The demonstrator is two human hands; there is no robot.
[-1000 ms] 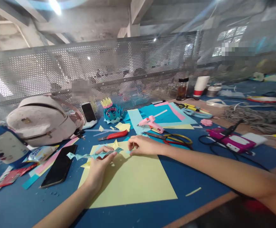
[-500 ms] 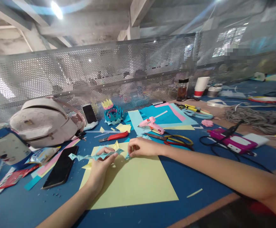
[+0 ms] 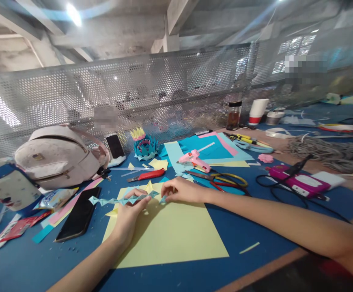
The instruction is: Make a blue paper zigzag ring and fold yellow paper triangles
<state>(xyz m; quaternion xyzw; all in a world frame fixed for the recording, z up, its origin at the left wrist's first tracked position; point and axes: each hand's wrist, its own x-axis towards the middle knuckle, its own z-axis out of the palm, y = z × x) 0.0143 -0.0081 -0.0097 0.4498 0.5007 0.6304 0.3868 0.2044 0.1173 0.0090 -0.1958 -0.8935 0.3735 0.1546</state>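
Head view: a folded light-blue zigzag paper strip point(image 3: 120, 199) stretches between both hands above a yellow paper sheet point(image 3: 170, 235) on the blue table point(image 3: 270, 239). Its long axis runs left to right, and its free end points left past the left hand point(image 3: 128, 215). That hand pinches the strip's middle with curled fingers. The right hand point(image 3: 184, 190) pinches the strip's right end. Scissors point(image 3: 222, 178) lie just beyond it.

A single head-worn camera looks forward and slightly down across a blue table point(image 3: 249, 239), from close above the person's own forearms, which enter from the bottom edge. The perforated metal screen point(image 3: 164, 89) crosses the middle of the frame and ceiling beams fill the top; the far right is blurred, perhaps more tabletop. No second view overlaps it
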